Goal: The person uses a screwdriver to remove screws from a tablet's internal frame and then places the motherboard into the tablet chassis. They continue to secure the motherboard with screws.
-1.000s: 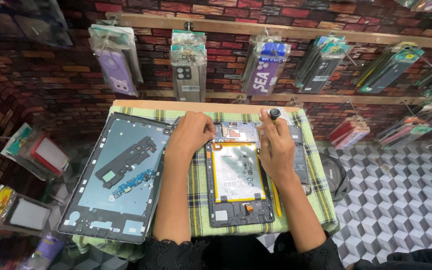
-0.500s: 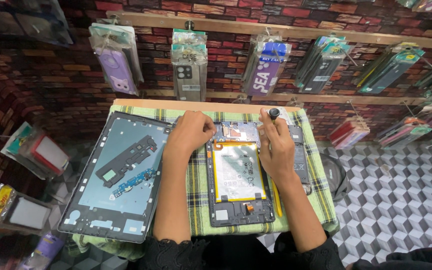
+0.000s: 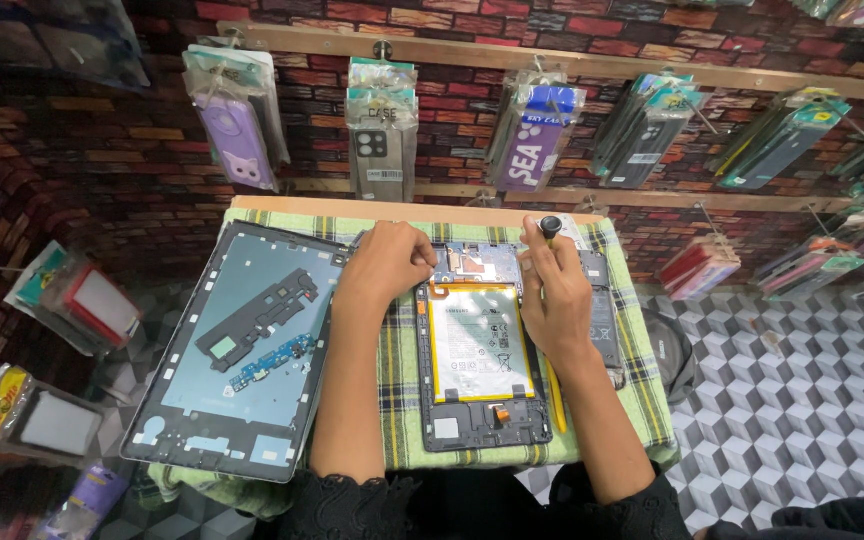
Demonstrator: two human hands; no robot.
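Observation:
An opened tablet [image 3: 477, 360] with a white battery lies on a green checked cloth [image 3: 397, 400]. My left hand [image 3: 389, 262] rests with curled fingers on the tablet's top left corner. My right hand [image 3: 555, 290] grips a screwdriver [image 3: 550, 229] with a black knob, held upright over the tablet's top right part. Its tip is hidden by my fingers. The tablet's removed back cover [image 3: 242, 350] lies to the left, with a small black part and a blue flex strip on it.
A yellow pry tool [image 3: 555, 400] lies along the tablet's right side. A dark phone part [image 3: 600, 315] sits further right. Packaged phone cases [image 3: 380, 130] hang on a brick-pattern wall behind. More packets [image 3: 72, 305] hang at the left.
My right hand with the screwdriver has shifted slightly; the left hand stays on the top left corner. Little else differs.

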